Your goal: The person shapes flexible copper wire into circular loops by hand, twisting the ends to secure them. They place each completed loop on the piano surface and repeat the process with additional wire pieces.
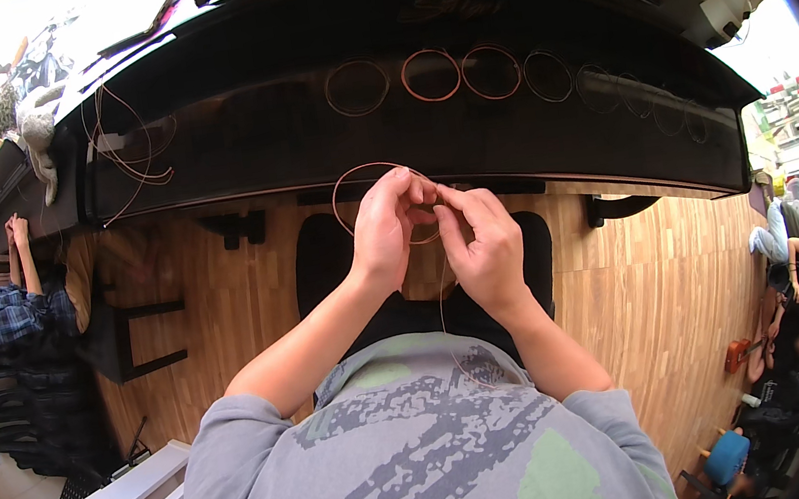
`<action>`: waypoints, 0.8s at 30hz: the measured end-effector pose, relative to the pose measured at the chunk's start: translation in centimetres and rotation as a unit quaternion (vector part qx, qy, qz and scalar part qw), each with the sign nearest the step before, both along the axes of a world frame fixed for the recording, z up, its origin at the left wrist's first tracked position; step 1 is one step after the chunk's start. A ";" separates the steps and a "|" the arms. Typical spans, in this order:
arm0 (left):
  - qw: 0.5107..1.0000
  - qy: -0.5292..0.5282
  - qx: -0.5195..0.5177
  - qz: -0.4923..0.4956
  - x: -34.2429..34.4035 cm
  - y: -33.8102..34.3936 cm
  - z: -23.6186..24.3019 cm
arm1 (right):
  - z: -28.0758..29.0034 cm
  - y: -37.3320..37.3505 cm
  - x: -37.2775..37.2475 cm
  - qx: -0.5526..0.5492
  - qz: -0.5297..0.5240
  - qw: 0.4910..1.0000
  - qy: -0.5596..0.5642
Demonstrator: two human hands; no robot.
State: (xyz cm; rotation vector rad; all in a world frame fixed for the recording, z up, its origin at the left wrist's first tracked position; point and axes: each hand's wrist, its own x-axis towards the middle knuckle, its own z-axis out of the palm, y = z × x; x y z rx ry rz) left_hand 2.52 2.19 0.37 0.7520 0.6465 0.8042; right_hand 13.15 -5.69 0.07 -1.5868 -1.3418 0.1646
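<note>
Just past the near edge of a black piano (256,157), both my hands are pinched together on a coiled copper-coloured instrument string (338,200). My left hand (385,233) grips the loop at its upper right, with the fingers curled round it. Touching it, my right hand (486,246) pinches the string between thumb and fingers. From there a thin loose tail (443,304) hangs down over my grey shirt. The exact spot under the fingertips is partly hidden.
On the piano lie a copper coil (402,79), a second copper coil (463,74), a dull coil (326,92) and several thin coils (570,75). Loose strings (135,173) spread at the left. A person (14,310) sits far left; other people (792,243) are at the right.
</note>
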 end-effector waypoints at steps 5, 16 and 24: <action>1.000 -0.010 -0.006 -0.012 -0.1 -0.2 -1.2 | -0.4 -0.2 0.0 -0.079 0.127 0.894 0.421; 0.793 0.402 0.341 -0.305 -3.8 -3.4 3.9 | 0.2 -0.3 3.7 -0.016 0.127 0.824 0.552; 0.652 0.349 0.668 -0.087 -2.9 0.6 8.0 | 4.3 -1.3 3.1 -0.162 0.222 0.913 0.302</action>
